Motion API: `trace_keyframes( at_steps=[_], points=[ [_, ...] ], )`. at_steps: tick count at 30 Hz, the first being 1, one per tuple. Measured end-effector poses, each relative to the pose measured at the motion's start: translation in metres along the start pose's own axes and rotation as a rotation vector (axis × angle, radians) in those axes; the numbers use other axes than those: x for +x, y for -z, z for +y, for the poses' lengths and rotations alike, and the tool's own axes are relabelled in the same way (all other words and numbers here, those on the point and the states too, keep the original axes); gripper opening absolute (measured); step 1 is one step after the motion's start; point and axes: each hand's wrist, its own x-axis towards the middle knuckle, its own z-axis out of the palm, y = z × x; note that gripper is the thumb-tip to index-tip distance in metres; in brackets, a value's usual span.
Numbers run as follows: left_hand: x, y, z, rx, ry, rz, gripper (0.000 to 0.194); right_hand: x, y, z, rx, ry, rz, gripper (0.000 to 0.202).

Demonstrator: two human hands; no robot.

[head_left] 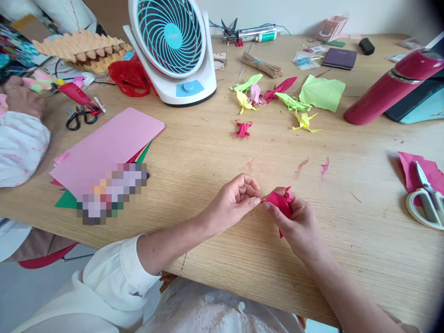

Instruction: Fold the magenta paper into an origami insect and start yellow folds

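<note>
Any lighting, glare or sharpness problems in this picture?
Head view: soft, fairly even light on the brown wooden table; head view: dark vignetting in the right-hand corners; head view: blocky pixelation across part of the flat pink paper; head view: pale sheen on the glossy dark-pink cylindrical bottle; head view: folded crimson paper between left hand and right hand looks reasonably sharp.

Bright, soft light covered the desk (pixel 347 259), and the wall (pixel 298 16) along the top looked pale. A faint shadow lay left of the red sheets (pixel 435 171) at the right edge. Highlights shone on the bottle (pixel 376 95) at upper right, which leaned with wide-angle stretch. Blurred darkness cut the upper-right corner. Coarse pixel blocks masked a patch (pixel 111 194) left of centre; the folded red paper (pixel 279 203) looked fairly sharp.
</note>
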Motion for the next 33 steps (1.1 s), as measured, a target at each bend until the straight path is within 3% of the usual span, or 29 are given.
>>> trace_keyframes(
  at_steps=[6, 16, 28, 33],
  points=[
    [-0.002, 0.002, 0.004, 0.055, -0.043, -0.042, 0.022, -0.001, -0.001, -0.001, 0.033, 0.011, -0.036, 0.030],
    [-0.002, 0.005, 0.003, 0.366, -0.286, -0.050, 0.019, -0.002, -0.002, 0.000, -0.006, 0.027, -0.052, 0.020],
    [-0.004, 0.002, -0.003, 0.428, -0.314, -0.018, 0.025, -0.001, -0.004, 0.003, 0.057, 0.005, -0.034, 0.026],
    [-0.005, -0.001, -0.012, 0.765, -0.630, 0.056, 0.029, -0.001, -0.007, 0.007, 0.126, -0.031, -0.055, 0.022]
  ],
)
